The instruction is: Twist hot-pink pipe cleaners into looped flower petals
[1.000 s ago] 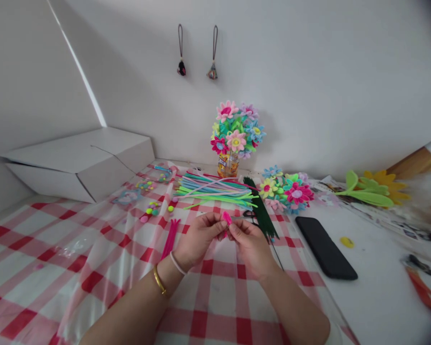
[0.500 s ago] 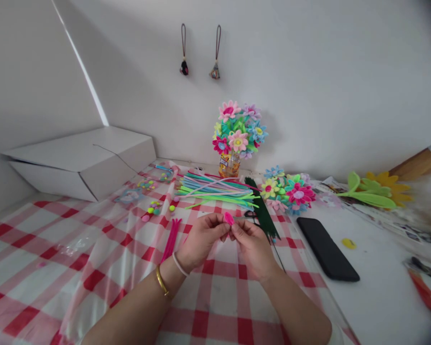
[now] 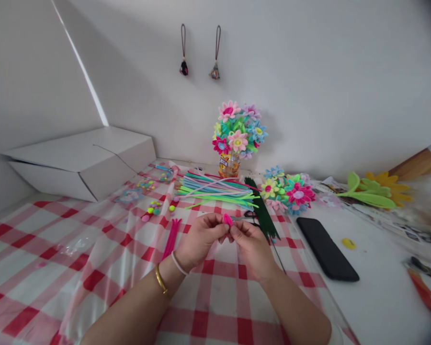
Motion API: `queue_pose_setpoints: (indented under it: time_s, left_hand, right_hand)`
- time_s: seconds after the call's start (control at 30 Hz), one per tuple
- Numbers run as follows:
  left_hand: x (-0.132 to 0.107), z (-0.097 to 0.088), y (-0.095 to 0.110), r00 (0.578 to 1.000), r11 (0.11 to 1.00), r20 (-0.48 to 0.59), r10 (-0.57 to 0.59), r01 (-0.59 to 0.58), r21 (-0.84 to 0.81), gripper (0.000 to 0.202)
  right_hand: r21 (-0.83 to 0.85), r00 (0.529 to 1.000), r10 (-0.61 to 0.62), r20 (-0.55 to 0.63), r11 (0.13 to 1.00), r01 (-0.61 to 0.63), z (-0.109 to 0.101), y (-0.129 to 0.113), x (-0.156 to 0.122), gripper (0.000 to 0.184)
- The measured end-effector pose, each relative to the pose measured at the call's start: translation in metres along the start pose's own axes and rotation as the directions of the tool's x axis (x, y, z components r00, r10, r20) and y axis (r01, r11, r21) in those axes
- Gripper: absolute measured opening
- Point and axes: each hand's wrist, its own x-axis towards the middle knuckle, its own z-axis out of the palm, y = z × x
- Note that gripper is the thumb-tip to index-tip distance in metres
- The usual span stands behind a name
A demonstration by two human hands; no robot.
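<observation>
Between the fingertips of both hands is a small bent piece of bright pink pipe cleaner (image 3: 227, 220). My left hand (image 3: 203, 237) pinches it from the left, thumb and index finger closed on it. From the right, my right hand (image 3: 252, 245) pinches its lower end; the fingers hide most of that end. Left of my left hand lie several straight pink pipe cleaners (image 3: 172, 236). Beyond the hands is a pile of green, blue and pale purple pipe cleaners (image 3: 219, 189). Scissors (image 3: 250, 215) lie just behind my right hand, partly covered by it.
A bunch of dark green stems (image 3: 264, 213) lies right of the pile. Fluffy flowers (image 3: 298, 194) lie beside it, and more stand in a jar (image 3: 229, 166). A black phone (image 3: 326, 249) rests at right. Pompoms (image 3: 153, 210) and a white box (image 3: 86, 160) are at left.
Both hands have shifted very slightly, and the pink piece has tipped a little to the left and down. More of the scissors now shows behind the right hand.
</observation>
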Motion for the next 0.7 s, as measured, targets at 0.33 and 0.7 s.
queue_pose_setpoints:
  time_s: [0.33,0.7]
  left_hand:
    - [0.0010,-0.0078,0.0098,0.997,0.991,-0.009,-0.070,0.069,-0.116,0.015]
    - [0.0005,-0.0065,0.0096,0.995,0.990,-0.049,-0.083,0.076,-0.121,0.013]
  right_hand:
    - [0.013,1.000,0.024,-0.021,1.000,-0.023,-0.0009,-0.0073,0.0002,0.011]
    - [-0.003,0.998,0.049,-0.025,0.999,-0.049,0.0006,-0.0075,-0.0008,0.016]
